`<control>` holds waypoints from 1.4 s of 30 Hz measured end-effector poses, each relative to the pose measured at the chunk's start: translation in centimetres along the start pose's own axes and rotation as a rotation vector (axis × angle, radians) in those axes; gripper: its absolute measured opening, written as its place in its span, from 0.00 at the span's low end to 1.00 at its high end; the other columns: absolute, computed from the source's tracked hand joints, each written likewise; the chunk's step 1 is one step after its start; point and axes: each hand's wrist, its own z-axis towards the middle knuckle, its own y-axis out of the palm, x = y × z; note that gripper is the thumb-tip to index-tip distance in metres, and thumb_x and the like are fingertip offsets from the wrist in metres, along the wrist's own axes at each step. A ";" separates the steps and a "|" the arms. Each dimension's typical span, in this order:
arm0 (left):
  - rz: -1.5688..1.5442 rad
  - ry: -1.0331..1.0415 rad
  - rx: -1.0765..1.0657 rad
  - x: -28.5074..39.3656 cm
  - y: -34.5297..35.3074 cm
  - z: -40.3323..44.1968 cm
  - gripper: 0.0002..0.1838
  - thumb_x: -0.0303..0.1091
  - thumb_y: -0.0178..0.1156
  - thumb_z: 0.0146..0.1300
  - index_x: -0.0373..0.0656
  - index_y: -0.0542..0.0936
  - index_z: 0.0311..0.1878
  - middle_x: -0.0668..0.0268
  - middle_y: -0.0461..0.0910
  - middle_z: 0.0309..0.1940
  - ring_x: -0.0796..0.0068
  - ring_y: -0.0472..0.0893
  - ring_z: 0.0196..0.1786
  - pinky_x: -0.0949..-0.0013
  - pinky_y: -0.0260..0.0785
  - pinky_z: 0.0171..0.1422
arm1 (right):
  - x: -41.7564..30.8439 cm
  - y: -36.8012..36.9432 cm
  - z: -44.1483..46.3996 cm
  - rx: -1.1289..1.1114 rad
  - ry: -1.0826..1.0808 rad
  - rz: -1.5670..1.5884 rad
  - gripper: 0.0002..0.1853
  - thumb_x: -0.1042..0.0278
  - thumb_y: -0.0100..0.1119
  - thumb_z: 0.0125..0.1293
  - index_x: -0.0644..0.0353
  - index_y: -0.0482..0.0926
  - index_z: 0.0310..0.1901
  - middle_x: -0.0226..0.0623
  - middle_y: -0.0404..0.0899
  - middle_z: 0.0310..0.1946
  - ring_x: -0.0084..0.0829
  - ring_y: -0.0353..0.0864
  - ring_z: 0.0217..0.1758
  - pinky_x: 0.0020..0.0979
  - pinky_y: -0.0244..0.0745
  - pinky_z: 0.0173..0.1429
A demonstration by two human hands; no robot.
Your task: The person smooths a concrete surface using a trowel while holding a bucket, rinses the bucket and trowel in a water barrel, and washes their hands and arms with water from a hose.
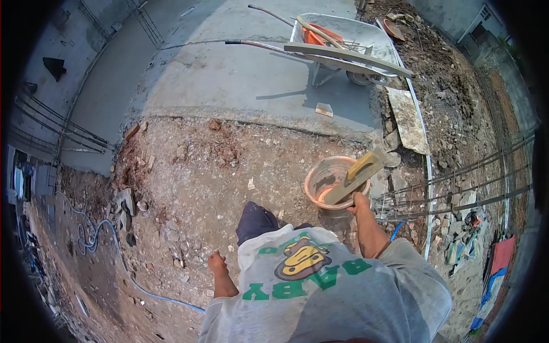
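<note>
My right hand (359, 203) grips the near right rim of a round orange bucket (311, 191), whose inside is smeared with grey. A flat trowel (346, 186) with a yellow handle (362, 166) leans in the bucket, its upper end sticking out past the rim at the right. My left hand (217, 262) hangs over the dirt at the left of my shirt, its fingers curled, and no object shows in it. The bucket is in front of my body, above the rubble-strewn ground (200, 154).
A wheelbarrow (377, 37) carrying tools and a long board (349, 57) stands on the grey concrete slab (211, 80). Steel bars (474, 201) jut in from the right. A flat panel (409, 120) lies by the slab. A blue hose (134, 283) winds across the left ground.
</note>
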 end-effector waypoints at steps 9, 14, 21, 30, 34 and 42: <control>-0.040 0.189 -0.165 24.0 16.3 11.1 0.12 0.37 0.57 0.56 0.39 0.76 0.24 0.64 0.72 0.14 0.74 0.71 0.16 0.67 0.61 0.21 | -18.4 11.9 4.2 -0.047 -0.062 0.292 0.09 0.71 0.48 0.51 0.63 0.70 0.34 0.43 0.73 0.31 0.44 0.77 0.28 0.48 0.79 0.35; 0.107 0.534 -0.276 43.2 23.9 11.8 0.13 0.40 0.58 0.57 0.39 0.80 0.24 0.66 0.75 0.14 0.76 0.74 0.21 0.68 0.65 0.30 | -30.2 16.0 4.3 -0.080 -0.190 0.426 0.06 0.70 0.47 0.52 0.62 0.69 0.32 0.47 0.73 0.34 0.42 0.76 0.31 0.47 0.81 0.34; -0.391 0.352 -0.228 53.7 29.6 10.0 0.19 0.40 0.56 0.61 0.39 0.71 0.51 0.63 0.76 0.40 0.68 0.79 0.34 0.69 0.69 0.33 | -55.2 20.3 11.5 -0.096 -0.435 0.408 0.03 0.72 0.51 0.49 0.60 0.69 0.23 0.37 0.70 0.23 0.35 0.76 0.25 0.40 0.80 0.29; 0.116 -0.094 0.218 44.1 33.4 0.8 0.20 0.46 0.50 0.59 0.37 0.81 0.38 0.51 0.80 0.41 0.53 0.79 0.45 0.57 0.69 0.50 | -81.0 27.3 24.0 0.357 -0.631 -0.098 0.11 0.65 0.54 0.48 0.65 0.76 0.28 0.39 0.74 0.22 0.33 0.70 0.17 0.36 0.69 0.20; 0.109 -0.093 0.309 47.8 33.6 -3.1 0.20 0.46 0.50 0.58 0.40 0.81 0.39 0.50 0.79 0.44 0.53 0.77 0.50 0.57 0.68 0.55 | -81.4 37.0 30.8 0.309 -0.816 -0.540 0.13 0.64 0.56 0.48 0.68 0.76 0.29 0.40 0.75 0.24 0.32 0.72 0.20 0.34 0.67 0.19; -0.256 -0.016 0.426 48.6 33.6 -5.8 0.14 0.45 0.56 0.55 0.45 0.81 0.37 0.57 0.81 0.36 0.56 0.80 0.41 0.60 0.70 0.46 | -53.9 59.2 13.0 -0.723 -0.732 -1.492 0.22 0.66 0.58 0.52 0.70 0.73 0.49 0.38 0.74 0.26 0.29 0.73 0.23 0.28 0.71 0.24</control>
